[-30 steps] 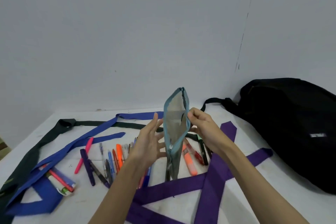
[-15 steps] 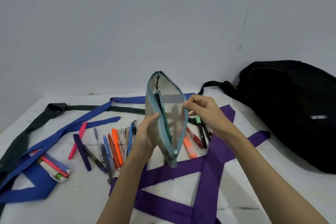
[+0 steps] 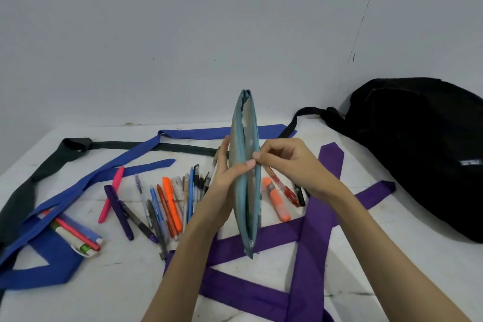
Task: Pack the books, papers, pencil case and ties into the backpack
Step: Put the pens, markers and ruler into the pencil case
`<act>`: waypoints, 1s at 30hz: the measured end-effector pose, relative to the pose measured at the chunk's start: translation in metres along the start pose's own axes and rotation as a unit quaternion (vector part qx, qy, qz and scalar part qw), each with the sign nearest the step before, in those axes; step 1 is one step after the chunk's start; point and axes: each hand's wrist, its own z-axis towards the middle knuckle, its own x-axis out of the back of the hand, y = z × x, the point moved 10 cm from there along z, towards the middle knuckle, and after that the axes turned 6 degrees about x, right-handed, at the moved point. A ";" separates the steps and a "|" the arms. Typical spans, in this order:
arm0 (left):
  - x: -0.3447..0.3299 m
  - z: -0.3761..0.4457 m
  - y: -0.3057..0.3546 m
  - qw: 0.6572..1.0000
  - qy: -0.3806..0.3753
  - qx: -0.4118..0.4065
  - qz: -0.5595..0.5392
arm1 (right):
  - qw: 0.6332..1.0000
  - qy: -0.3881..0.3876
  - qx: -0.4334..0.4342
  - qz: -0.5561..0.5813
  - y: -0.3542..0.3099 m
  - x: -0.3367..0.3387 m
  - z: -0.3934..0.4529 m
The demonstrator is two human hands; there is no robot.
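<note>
A grey mesh pencil case (image 3: 247, 185) with a light blue zip edge stands on end above the white table, edge-on to me. My left hand (image 3: 224, 180) holds its left side, thumb across the front edge. My right hand (image 3: 287, 165) pinches the zip edge from the right. Several pens and highlighters (image 3: 167, 201) lie loose on the table behind my hands. A purple tie (image 3: 313, 230), a blue tie (image 3: 125, 165) and a dark green tie (image 3: 52, 162) lie spread out. The black backpack (image 3: 418, 146) sits at the right against the wall.
A white pouch of markers (image 3: 78, 238) lies on the blue tie at the left. An orange highlighter (image 3: 277, 201) and a red pen (image 3: 285, 191) lie right of the case. The grey wall stands close behind the table (image 3: 125, 282).
The case has turned from showing its wide mouth to standing edge-on and narrow. My left thumb has come round onto its front edge, and both hands have closed in on it.
</note>
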 end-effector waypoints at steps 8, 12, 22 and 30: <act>0.026 -0.003 0.001 0.998 0.007 0.023 -0.066 | 0.982 0.170 -0.080 0.014 0.033 0.057 -0.007; 0.032 -0.004 -0.002 0.998 0.045 0.035 -0.006 | 0.959 0.138 -0.198 -0.147 0.087 0.049 -0.011; 0.037 -0.001 -0.002 0.996 0.075 0.036 0.031 | 0.884 0.068 -0.238 -0.396 0.124 0.035 -0.003; 0.041 0.001 -0.007 0.993 0.108 0.050 0.014 | 0.915 0.402 0.037 -0.019 -0.026 0.085 -0.011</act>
